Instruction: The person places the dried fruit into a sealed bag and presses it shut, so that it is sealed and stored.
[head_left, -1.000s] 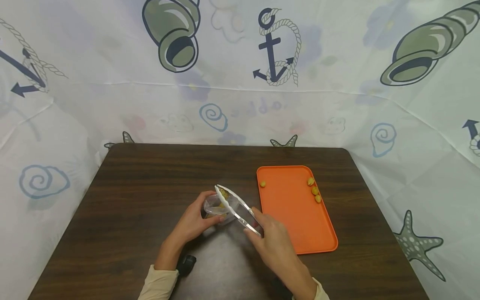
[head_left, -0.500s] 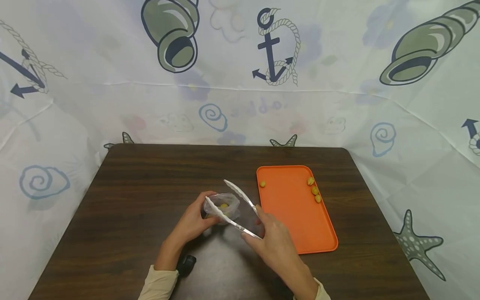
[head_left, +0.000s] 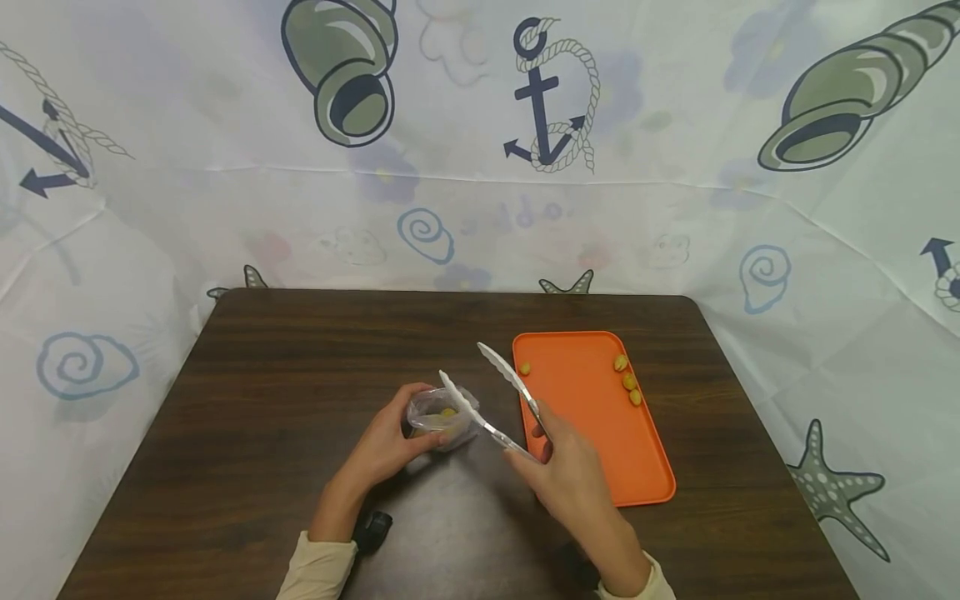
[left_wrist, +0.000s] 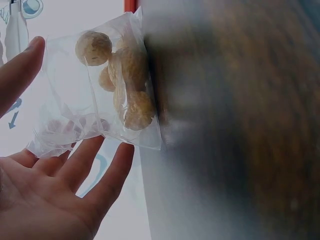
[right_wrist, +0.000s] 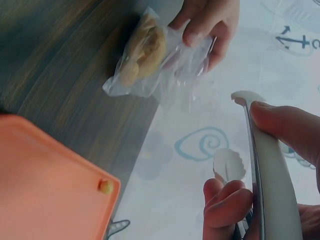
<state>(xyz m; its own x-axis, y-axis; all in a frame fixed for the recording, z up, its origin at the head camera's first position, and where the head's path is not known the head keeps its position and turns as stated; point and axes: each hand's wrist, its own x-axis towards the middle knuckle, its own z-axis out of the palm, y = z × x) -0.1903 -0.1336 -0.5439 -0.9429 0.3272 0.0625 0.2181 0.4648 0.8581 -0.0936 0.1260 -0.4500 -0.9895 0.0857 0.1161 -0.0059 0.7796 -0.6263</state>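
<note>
My left hand (head_left: pixel 384 442) holds a clear plastic bag (head_left: pixel 457 435) upright on the table, thumb on one side of its opened mouth and fingers on the other. Several round tan lumps (left_wrist: pixel 94 48) lie in the bottom of the bag; their kind is unclear. With my right hand (head_left: pixel 573 475) I grip a pair of tongs (head_left: pixel 504 367) with white tips. The tongs' arms are spread wide, and nothing shows between them. One tip is over the bag's right side in the head view, the other near the left edge of the orange tray (head_left: pixel 585 442).
Several small yellow-brown pieces lie on the tray: one lump (head_left: pixel 525 368) at its left edge and a row (head_left: pixel 628 381) along its right edge. The dark wooden table (head_left: pixel 300 358) has a patterned white cloth (head_left: pixel 480 208) hanging behind it.
The tongs were closed on a lump at the bag's mouth, then spread apart, and the lump is no longer between them. My right hand has moved right toward the tray; the left has stayed.
</note>
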